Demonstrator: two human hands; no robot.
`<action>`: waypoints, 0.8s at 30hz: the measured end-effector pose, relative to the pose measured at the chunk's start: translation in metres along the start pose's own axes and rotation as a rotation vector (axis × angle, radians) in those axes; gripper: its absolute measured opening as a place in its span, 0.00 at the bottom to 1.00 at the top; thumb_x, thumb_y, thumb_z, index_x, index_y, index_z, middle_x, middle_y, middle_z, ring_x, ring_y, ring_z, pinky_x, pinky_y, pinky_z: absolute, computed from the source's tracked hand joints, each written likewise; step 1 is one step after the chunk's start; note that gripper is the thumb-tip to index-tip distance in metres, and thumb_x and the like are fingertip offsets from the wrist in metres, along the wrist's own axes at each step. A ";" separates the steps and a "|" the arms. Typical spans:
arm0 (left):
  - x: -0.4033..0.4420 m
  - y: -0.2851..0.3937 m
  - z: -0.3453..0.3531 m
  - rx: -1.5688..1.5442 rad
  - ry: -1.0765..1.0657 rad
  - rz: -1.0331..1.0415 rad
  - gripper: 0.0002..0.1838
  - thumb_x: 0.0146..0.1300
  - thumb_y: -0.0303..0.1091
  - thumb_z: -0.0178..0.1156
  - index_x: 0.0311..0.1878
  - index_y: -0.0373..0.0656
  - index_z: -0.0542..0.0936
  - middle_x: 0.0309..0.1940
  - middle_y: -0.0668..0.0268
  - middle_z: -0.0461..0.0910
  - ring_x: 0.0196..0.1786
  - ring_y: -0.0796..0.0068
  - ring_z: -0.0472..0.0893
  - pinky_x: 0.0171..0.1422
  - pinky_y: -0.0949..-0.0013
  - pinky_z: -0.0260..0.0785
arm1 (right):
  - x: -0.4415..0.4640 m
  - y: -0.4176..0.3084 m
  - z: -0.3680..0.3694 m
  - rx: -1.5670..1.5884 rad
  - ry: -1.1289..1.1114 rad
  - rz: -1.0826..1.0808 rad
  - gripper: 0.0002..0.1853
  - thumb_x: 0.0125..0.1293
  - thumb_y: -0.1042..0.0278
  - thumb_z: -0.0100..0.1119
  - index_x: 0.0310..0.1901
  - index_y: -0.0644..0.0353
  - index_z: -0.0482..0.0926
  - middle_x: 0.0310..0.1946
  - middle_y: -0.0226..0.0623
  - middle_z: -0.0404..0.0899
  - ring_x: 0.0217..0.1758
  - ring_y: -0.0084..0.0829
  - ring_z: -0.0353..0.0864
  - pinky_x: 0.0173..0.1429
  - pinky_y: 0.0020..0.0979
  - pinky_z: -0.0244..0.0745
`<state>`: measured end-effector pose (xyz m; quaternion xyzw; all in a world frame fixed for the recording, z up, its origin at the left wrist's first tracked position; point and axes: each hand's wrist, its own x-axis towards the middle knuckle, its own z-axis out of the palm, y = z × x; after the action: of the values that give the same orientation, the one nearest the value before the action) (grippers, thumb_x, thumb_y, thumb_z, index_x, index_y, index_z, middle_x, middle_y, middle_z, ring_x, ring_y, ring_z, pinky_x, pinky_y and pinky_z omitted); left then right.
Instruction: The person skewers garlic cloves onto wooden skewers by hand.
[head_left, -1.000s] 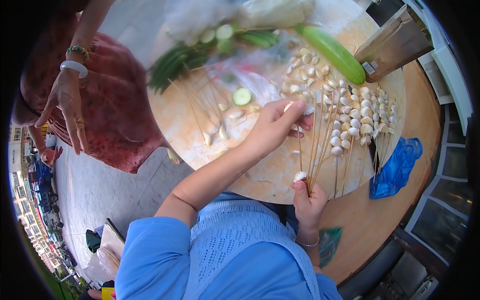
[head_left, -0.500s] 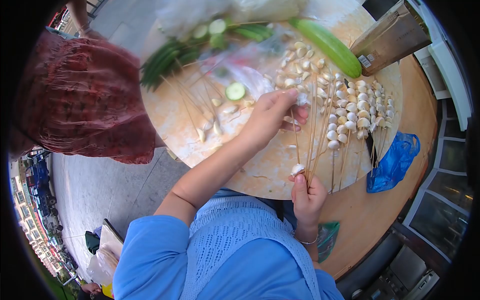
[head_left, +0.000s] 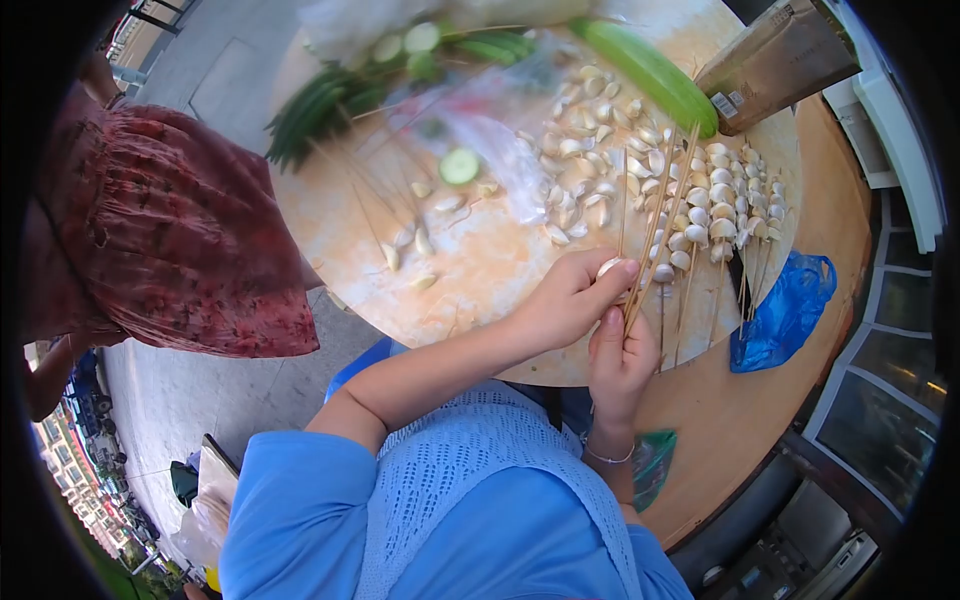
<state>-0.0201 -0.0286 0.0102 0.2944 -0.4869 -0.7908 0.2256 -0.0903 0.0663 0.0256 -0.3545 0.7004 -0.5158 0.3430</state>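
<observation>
Taking the clock from the hands, with 12 straight ahead, the left hand (head_left: 575,302) pinches a garlic clove (head_left: 609,268) between thumb and fingers, close against the sticks (head_left: 642,268). Whether that clove is already on a point I cannot tell. The right hand (head_left: 622,365), just below at 5 o'clock from the left, is closed around the lower ends of the sticks, which lean up towards 12 and 1. The two hands touch or nearly do, over the near edge of the round board (head_left: 490,270).

Loose cloves (head_left: 570,190) lie in a heap at 12, and a few stray cloves (head_left: 422,242) sit between 9 and 10. The filled skewers (head_left: 722,200) lie side by side at 2, their bare ends towards the near rim. The cucumber (head_left: 650,80) is between 12 and 1, with the box (head_left: 778,70) just beside it, nearer 1. At 11 is the clear bag (head_left: 500,155), with the slice (head_left: 460,166) to its left; the greens (head_left: 312,118) are at 10. Off the board, the blue bag (head_left: 783,312) is at 3, the green bag (head_left: 654,468) at 5, and a person in red (head_left: 200,235) at 9 to 10
</observation>
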 end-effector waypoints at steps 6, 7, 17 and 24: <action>-0.004 -0.006 0.000 0.083 -0.046 0.135 0.18 0.68 0.43 0.43 0.41 0.37 0.73 0.27 0.71 0.72 0.32 0.86 0.69 0.32 0.79 0.63 | 0.001 0.003 -0.002 0.108 0.018 0.002 0.11 0.68 0.68 0.44 0.37 0.67 0.73 0.15 0.24 0.65 0.17 0.11 0.59 0.21 0.16 0.53; -0.003 0.001 -0.002 -0.059 -0.036 0.025 0.18 0.68 0.43 0.43 0.45 0.36 0.72 0.30 0.69 0.73 0.35 0.84 0.70 0.33 0.77 0.65 | 0.000 0.002 -0.007 0.139 0.066 0.020 0.11 0.68 0.67 0.44 0.35 0.67 0.73 0.13 0.23 0.64 0.16 0.11 0.59 0.21 0.16 0.52; 0.009 0.008 -0.005 0.943 0.087 0.356 0.15 0.57 0.37 0.56 0.45 0.42 0.73 0.34 0.56 0.77 0.34 0.61 0.79 0.36 0.66 0.72 | 0.003 -0.045 -0.001 0.603 -0.031 -0.098 0.18 0.71 0.56 0.35 0.34 0.64 0.67 0.26 0.44 0.77 0.26 0.30 0.77 0.31 0.28 0.71; 0.017 0.022 -0.019 0.337 0.151 0.149 0.14 0.64 0.33 0.52 0.49 0.36 0.73 0.27 0.68 0.76 0.27 0.85 0.73 0.30 0.80 0.66 | -0.032 -0.012 -0.002 0.560 -0.255 0.073 0.19 0.71 0.58 0.34 0.36 0.69 0.67 0.24 0.46 0.78 0.21 0.29 0.77 0.26 0.26 0.73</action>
<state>-0.0181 -0.0614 0.0193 0.3495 -0.6145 -0.6549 0.2671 -0.0737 0.0915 0.0411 -0.2828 0.4947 -0.6273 0.5308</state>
